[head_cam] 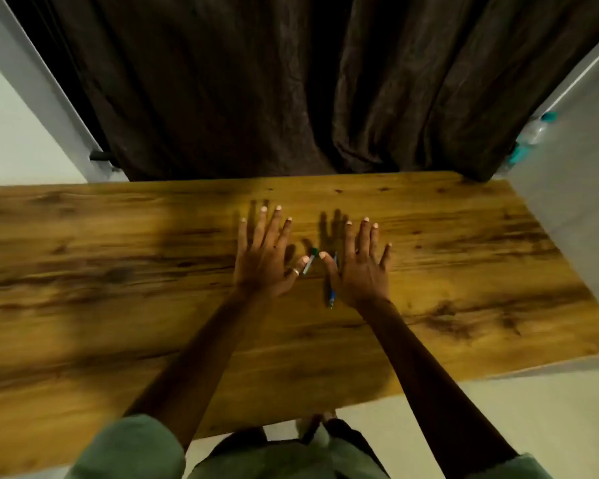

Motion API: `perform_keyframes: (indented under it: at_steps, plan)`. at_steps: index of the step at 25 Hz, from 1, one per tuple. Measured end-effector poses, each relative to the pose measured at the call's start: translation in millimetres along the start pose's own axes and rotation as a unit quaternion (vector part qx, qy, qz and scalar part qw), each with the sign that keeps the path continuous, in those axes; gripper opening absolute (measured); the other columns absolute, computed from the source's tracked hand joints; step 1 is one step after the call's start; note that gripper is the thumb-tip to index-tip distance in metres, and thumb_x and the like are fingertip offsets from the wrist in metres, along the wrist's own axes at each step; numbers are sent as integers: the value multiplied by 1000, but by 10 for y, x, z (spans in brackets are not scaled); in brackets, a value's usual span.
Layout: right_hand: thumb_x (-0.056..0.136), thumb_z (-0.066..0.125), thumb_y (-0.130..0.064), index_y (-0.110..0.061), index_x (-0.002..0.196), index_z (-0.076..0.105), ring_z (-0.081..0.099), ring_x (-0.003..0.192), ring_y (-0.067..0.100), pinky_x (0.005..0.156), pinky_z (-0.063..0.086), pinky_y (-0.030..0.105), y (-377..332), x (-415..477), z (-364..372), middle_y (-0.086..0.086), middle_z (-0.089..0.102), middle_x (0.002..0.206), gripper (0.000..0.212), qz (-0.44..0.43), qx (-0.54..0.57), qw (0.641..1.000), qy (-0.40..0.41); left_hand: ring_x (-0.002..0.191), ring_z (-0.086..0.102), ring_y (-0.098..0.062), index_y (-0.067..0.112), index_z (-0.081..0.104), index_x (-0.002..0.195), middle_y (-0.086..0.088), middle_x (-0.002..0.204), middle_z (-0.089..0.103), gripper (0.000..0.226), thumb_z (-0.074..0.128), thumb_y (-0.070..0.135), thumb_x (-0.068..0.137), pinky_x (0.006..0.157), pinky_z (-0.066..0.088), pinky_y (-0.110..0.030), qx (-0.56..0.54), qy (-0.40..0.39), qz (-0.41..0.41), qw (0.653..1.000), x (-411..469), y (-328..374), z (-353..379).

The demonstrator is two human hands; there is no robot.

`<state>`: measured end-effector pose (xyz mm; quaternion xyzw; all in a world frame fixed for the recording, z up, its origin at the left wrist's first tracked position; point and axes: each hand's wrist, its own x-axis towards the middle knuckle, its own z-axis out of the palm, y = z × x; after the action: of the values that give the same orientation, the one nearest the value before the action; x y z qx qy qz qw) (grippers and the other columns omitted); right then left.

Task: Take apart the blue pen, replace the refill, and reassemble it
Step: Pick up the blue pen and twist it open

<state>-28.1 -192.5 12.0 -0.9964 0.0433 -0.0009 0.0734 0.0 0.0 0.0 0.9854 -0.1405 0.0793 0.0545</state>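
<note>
Both hands, left hand (263, 261) and right hand (360, 271), lie flat beside the blue pen (332, 292).
</note>
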Motion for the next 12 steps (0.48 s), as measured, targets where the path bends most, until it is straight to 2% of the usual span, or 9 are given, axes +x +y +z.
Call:
perform_keyframes:
  at_steps: [2,4,6,7,8,10,12]
  plan:
    - [99,26,-65,-12,161,9,0,156,38,120,10,60,14,-9,68,21,4,169,84,16,14,1000,-23,155,16,-37,15,35,155,-14,168,24,86,32,72,90,119,10,-64,21,-27,-1,999,-15,23,47]
    - [100,37,-56,-9,158,20,18,152,41,116,27,54,44,-6,132,23,21,165,77,35,31,998,-50,155,14,-36,15,35,156,-13,167,25,87,25,72,91,120,7,-64,40,-33,4,999,-34,48,137]
    - [99,48,-45,-7,144,42,47,131,40,96,47,46,53,66,188,22,49,143,59,35,52,997,-44,156,13,-34,13,36,155,-13,166,28,86,20,71,93,121,4,-63,43,-37,7,998,33,79,225]
    - [98,51,-43,-8,133,51,57,118,38,84,50,42,61,126,215,20,58,129,49,27,65,997,-33,156,14,-33,12,38,153,-14,165,31,84,19,70,95,121,4,-63,42,-34,7,999,70,87,285]
    - [98,52,-43,-9,124,56,63,107,37,77,50,39,69,190,258,18,63,118,43,23,77,996,-26,155,18,-34,11,42,151,-15,163,36,81,22,67,96,121,7,-62,39,-25,13,999,102,98,376]
    - [96,52,-45,-13,119,60,67,96,35,72,50,35,88,272,384,15,66,107,40,-1,72,997,8,143,40,-36,10,52,142,-16,149,53,70,33,60,97,115,27,-57,28,16,26,999,121,180,557]
    - [95,55,-43,-17,114,63,67,91,35,67,46,33,118,300,493,14,67,100,34,-41,65,996,48,117,58,-32,14,61,129,-10,126,66,54,44,52,95,94,44,-45,13,69,43,997,102,276,704]
